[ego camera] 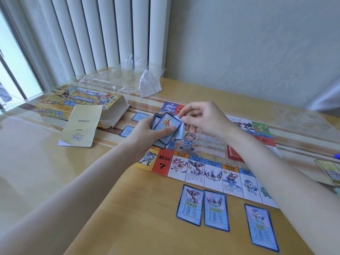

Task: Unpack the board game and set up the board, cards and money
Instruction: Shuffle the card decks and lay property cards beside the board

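With the board [207, 162] flat at table centre and three cards [216, 210] laid at its six o'clock edge, the left hand [147, 137] grips the deck [163, 129] — the right hand [204, 120] pinches its top card [179, 119], best slid off singly and matched to its square.

Board [206, 162] lies flat and unfolded on the desk, colourful property squares along its near edge, a red card pile [234, 154] on its centre area. Three blue-bordered cards [214, 210] face up in a row just beside the near edge, two more [134, 124] off the left edge. Yellow game box [79, 102] open on its side at far left, cream rule sheet [81, 126] leaning on it; money stack [329, 172] at right edge.
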`<state>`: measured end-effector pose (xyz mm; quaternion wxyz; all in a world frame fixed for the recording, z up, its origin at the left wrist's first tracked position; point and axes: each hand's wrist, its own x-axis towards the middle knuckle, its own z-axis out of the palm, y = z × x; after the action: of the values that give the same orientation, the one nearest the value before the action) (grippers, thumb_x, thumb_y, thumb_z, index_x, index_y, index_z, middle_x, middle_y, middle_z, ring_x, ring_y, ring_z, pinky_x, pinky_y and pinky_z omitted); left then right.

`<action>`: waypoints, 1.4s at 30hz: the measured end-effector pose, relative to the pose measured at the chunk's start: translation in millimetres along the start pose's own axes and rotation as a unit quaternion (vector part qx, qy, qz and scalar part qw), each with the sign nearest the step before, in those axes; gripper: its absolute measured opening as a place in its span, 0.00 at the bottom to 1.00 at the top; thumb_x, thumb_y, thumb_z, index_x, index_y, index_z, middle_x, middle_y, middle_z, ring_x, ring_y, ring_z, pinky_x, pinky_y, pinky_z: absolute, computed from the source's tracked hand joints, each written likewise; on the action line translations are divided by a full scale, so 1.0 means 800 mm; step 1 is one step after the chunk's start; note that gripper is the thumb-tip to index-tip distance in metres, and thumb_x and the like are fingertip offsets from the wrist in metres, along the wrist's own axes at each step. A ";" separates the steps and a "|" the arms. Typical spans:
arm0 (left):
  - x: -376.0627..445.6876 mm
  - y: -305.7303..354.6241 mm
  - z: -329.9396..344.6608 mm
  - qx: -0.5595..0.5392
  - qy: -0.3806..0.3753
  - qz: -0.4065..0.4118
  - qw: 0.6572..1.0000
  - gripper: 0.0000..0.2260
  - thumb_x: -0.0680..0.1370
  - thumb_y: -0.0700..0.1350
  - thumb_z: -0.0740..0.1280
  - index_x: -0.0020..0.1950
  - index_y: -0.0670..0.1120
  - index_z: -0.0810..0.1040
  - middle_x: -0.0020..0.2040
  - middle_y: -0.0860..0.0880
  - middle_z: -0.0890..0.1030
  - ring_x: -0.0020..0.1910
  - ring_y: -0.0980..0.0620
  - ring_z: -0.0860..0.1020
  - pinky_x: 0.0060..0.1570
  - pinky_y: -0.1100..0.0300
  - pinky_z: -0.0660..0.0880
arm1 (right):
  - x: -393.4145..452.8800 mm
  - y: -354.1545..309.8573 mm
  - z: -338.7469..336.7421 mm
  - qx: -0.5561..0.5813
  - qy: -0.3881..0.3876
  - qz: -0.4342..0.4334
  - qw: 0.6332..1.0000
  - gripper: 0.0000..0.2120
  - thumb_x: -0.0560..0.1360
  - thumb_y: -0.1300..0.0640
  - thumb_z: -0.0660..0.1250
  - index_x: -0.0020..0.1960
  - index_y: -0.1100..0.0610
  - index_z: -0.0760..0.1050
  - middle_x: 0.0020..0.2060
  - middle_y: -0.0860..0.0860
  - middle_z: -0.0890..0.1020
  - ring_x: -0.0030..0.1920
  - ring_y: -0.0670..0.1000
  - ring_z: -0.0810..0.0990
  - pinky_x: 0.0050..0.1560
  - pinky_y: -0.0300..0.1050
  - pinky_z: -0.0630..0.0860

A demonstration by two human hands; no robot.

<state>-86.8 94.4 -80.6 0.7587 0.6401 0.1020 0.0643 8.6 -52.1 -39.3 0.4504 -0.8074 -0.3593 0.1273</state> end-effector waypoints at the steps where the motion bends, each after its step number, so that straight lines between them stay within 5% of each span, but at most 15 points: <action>1: 0.001 0.002 0.002 0.001 -0.004 0.000 1.000 0.12 0.73 0.39 0.69 0.55 0.40 0.76 0.49 0.41 0.82 0.44 0.46 0.81 0.48 0.52 0.79 | 0.000 -0.001 -0.001 0.011 0.006 -0.002 1.000 0.02 0.75 0.65 0.67 0.46 0.61 0.79 0.31 0.52 0.81 0.26 0.45 0.75 0.31 0.36 0.74; 6: 0.006 0.011 0.021 -0.039 -0.042 0.022 0.998 0.18 0.73 0.37 0.69 0.62 0.45 0.74 0.47 0.45 0.83 0.41 0.51 0.82 0.39 0.60 0.80 | -0.010 0.000 -0.015 0.110 0.008 0.018 0.994 0.03 0.72 0.63 0.70 0.42 0.59 0.77 0.31 0.52 0.81 0.29 0.48 0.76 0.31 0.38 0.74; 9: 0.009 0.012 0.045 0.000 -0.062 0.032 0.998 0.20 0.73 0.40 0.69 0.65 0.46 0.73 0.51 0.43 0.82 0.45 0.49 0.81 0.46 0.54 0.79 | -0.023 0.005 -0.034 0.115 0.009 0.035 0.993 0.07 0.70 0.67 0.71 0.40 0.60 0.74 0.29 0.54 0.79 0.25 0.44 0.74 0.29 0.36 0.72; 11: 0.013 0.018 0.072 -0.013 -0.073 0.034 0.997 0.16 0.77 0.42 0.66 0.65 0.47 0.73 0.48 0.46 0.81 0.40 0.52 0.81 0.40 0.59 0.80 | -0.032 0.011 -0.058 0.146 0.021 0.059 0.987 0.09 0.70 0.70 0.70 0.39 0.60 0.72 0.29 0.53 0.79 0.26 0.46 0.74 0.29 0.34 0.73; 14: 0.024 0.029 0.118 -0.024 -0.102 0.034 0.994 0.12 0.80 0.43 0.60 0.63 0.50 0.73 0.48 0.48 0.80 0.37 0.55 0.80 0.34 0.64 0.78 | -0.057 0.019 -0.105 0.221 0.046 0.099 0.969 0.11 0.70 0.72 0.67 0.42 0.59 0.70 0.33 0.56 0.80 0.30 0.49 0.76 0.31 0.35 0.75; 19: 0.032 0.028 0.182 0.002 -0.145 0.031 0.989 0.13 0.80 0.42 0.60 0.63 0.54 0.74 0.52 0.48 0.81 0.43 0.52 0.80 0.43 0.58 0.80 | -0.105 0.040 -0.176 0.222 0.105 0.134 0.960 0.09 0.71 0.73 0.65 0.42 0.60 0.72 0.32 0.55 0.80 0.28 0.46 0.76 0.30 0.33 0.73; 22: 0.031 0.025 0.211 -0.010 -0.157 0.012 0.987 0.13 0.80 0.42 0.61 0.64 0.52 0.74 0.55 0.47 0.81 0.41 0.54 0.81 0.35 0.61 0.80 | -0.129 0.056 -0.210 0.223 0.170 0.134 0.950 0.10 0.72 0.74 0.64 0.39 0.60 0.73 0.29 0.52 0.79 0.30 0.46 0.76 0.30 0.32 0.73; 26: 0.034 0.017 0.236 0.003 -0.154 -0.015 0.988 0.13 0.80 0.42 0.62 0.62 0.53 0.76 0.55 0.46 0.80 0.40 0.53 0.81 0.31 0.63 0.78 | -0.158 0.081 -0.242 0.005 0.111 0.159 0.981 0.12 0.72 0.74 0.62 0.40 0.59 0.76 0.25 0.46 0.79 0.31 0.45 0.73 0.34 0.35 0.68; 30: 0.035 0.010 0.242 -0.002 -0.130 -0.057 0.990 0.11 0.79 0.42 0.62 0.59 0.52 0.78 0.56 0.45 0.80 0.45 0.50 0.80 0.33 0.62 0.80 | -0.178 0.115 -0.244 -0.265 -0.077 0.206 0.939 0.14 0.71 0.70 0.63 0.42 0.51 0.79 0.33 0.46 0.80 0.32 0.41 0.73 0.34 0.35 0.68; 34: 0.038 0.004 0.242 -0.020 -0.124 -0.086 0.988 0.10 0.79 0.41 0.62 0.56 0.52 0.79 0.55 0.46 0.80 0.43 0.51 0.81 0.31 0.63 0.78 | -0.180 0.134 -0.224 -0.320 -0.106 0.199 0.920 0.14 0.71 0.68 0.63 0.41 0.50 0.78 0.33 0.40 0.74 0.34 0.42 0.71 0.31 0.31 0.66; 37: 0.036 -0.003 0.244 -0.029 -0.139 -0.108 0.984 0.10 0.79 0.41 0.63 0.55 0.51 0.80 0.51 0.48 0.82 0.40 0.52 0.82 0.32 0.62 0.79 | -0.181 0.144 -0.214 -0.324 -0.074 0.158 0.930 0.11 0.71 0.68 0.64 0.46 0.54 0.76 0.41 0.44 0.75 0.38 0.42 0.72 0.34 0.29 0.68; 42: 0.033 -0.009 0.248 -0.092 -0.137 -0.141 0.976 0.09 0.78 0.45 0.63 0.54 0.51 0.82 0.46 0.50 0.83 0.34 0.54 0.82 0.32 0.62 0.80 | -0.181 0.153 -0.215 -0.267 -0.034 0.143 0.952 0.11 0.70 0.70 0.67 0.46 0.55 0.74 0.43 0.47 0.75 0.41 0.46 0.75 0.46 0.42 0.75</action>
<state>-14.0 -90.8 -58.2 0.8224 0.5498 0.0795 -0.1228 54.0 -303.7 -60.0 0.1825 -0.9364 -0.2757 0.1172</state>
